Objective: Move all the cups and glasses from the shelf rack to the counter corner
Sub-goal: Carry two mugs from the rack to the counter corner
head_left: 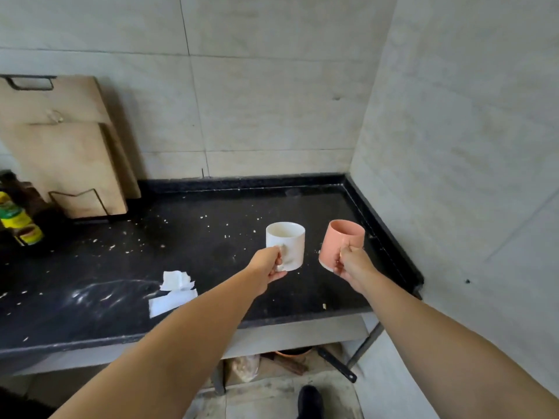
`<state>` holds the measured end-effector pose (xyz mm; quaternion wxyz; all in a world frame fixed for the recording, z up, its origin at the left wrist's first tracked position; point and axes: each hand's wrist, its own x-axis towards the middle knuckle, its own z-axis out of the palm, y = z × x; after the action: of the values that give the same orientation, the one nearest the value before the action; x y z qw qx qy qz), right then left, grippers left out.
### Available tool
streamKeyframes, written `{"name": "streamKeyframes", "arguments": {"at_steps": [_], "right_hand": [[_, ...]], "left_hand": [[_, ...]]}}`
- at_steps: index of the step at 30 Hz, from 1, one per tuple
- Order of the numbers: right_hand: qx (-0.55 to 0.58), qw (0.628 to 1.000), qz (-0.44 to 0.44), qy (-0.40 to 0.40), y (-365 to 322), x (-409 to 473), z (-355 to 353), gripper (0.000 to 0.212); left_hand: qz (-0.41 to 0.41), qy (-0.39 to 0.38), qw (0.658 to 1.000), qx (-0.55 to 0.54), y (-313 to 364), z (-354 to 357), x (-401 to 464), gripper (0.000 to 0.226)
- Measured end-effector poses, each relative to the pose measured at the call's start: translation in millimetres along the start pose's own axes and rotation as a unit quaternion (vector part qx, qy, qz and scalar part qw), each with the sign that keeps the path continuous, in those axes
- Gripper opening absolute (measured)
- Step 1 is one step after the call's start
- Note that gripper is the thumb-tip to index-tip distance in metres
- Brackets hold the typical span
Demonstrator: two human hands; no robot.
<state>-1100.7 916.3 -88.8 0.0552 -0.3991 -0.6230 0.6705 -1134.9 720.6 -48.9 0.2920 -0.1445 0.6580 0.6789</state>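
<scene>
My left hand point(269, 266) grips a white mug point(287, 241) by its handle and holds it upright above the black counter point(211, 237). A pink mug point(340, 241) is in my right hand point(352, 266), also held by the handle and tilted slightly to the left. Both mugs hang over the right part of the counter, near the corner where the two tiled walls meet. The shelf rack is out of view.
Wooden cutting boards point(60, 140) lean on the back wall at the left, in a wire stand. Bottles with yellow labels point(18, 219) stand at the far left edge. Crumpled white paper point(174, 291) lies near the counter's front edge. Crumbs are scattered over the counter.
</scene>
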Motion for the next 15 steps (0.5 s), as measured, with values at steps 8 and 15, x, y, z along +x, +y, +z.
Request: {"name": "streamKeyframes", "arguments": {"at_steps": [8,15], "right_hand": [[-0.014,0.998,0.017,-0.056,-81.6,163.2,3.3,0.034],[-0.041,0.997,0.025,-0.067,-120.3,268.2,13.2,0.034]], "left_hand": [[-0.045,0.028,0.998,-0.035,71.2,95.7,141.9,0.02],[-0.057,0.038,0.997,-0.037,105.3,137.1,238.0,0.026]]}}
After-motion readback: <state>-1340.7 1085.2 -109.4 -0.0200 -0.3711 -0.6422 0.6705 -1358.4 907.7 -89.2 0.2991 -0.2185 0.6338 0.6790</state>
